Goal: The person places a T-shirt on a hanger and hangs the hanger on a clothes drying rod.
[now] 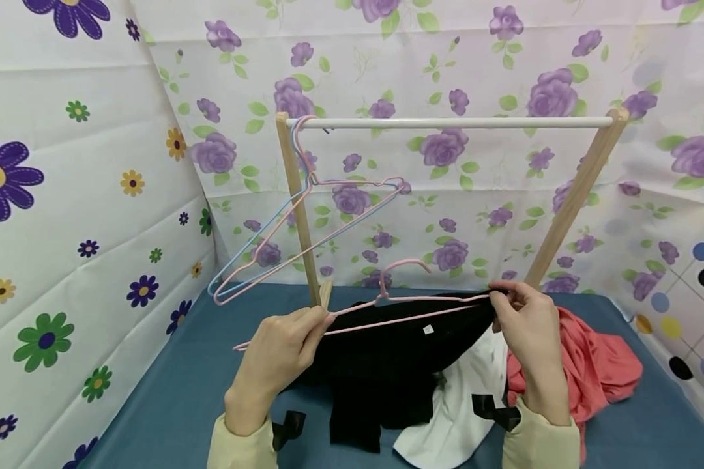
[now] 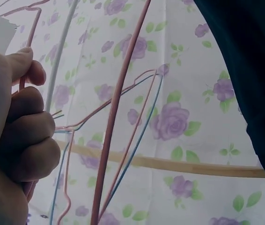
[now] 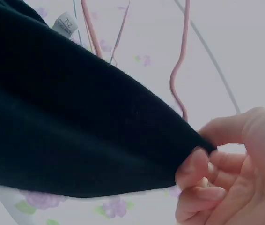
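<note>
My left hand (image 1: 284,348) grips a pink wire hanger (image 1: 407,262) by its left arm, fingers curled round the wire. The hanger's hook points up and its right end reaches into a black garment (image 1: 381,371). At that end my right hand (image 1: 525,322) pinches the garment's edge between thumb and fingers. In the right wrist view the black cloth (image 3: 95,122) stretches from the pinching fingers, and a white size label (image 3: 65,24) shows on its edge. The hanger's right tip is hidden in the cloth.
A pink hanger (image 1: 270,236) and a blue hanger (image 1: 234,268) hang at the left end of the white rail (image 1: 457,122) on a wooden stand (image 1: 581,195). On the blue table (image 1: 170,384) lie a white garment (image 1: 454,426) and a coral garment (image 1: 601,361).
</note>
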`<state>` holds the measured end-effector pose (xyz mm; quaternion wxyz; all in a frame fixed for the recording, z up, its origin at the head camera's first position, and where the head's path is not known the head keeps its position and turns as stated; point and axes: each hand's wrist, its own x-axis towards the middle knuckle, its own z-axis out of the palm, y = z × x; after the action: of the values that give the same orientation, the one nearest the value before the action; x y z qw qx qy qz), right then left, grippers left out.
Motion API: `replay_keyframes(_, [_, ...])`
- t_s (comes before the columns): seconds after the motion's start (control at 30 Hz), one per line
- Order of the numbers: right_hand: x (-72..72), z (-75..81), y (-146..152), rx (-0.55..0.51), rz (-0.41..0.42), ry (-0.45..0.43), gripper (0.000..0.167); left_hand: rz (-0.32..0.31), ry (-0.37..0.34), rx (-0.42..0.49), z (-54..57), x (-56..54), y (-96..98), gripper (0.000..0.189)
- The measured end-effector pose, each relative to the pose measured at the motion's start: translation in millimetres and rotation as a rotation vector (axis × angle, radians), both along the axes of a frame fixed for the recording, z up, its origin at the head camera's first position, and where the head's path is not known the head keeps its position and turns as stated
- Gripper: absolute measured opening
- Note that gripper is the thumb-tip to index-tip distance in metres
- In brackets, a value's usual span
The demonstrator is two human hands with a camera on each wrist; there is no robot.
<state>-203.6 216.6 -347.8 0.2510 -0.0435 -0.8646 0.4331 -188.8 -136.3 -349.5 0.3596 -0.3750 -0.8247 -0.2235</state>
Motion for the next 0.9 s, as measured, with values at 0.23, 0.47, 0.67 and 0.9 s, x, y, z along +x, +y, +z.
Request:
replay_keyframes(0.23, [-9.6, -10.8, 7.2, 0.064, 0.141, 0.156, 0.026, -0.033, -0.039, -0.005, -0.1, 2.6, -1.4, 0.009])
replay_keyframes(0.47, [-22.5, -22.8, 5.2, -0.059, 0.327, 0.259, 0.031, -0.023, -0.059, 0.035, -1.6, -0.7, -8.8, 0.012])
replay_keyframes(0.67, [-23.2, -19.2, -10.5, -0.123, 0.316, 0.378, 0.029, -0.019, -0.110, 0.066, -1.5, -4.5, -12.1, 0.012])
replay_keyframes(0.9, [-19.9, -12.6, -23.7, -0.166, 0.193, 0.431, 0.029, -0.036, -0.159, 0.093, -2.8, -6.5, -13.6, 0.014])
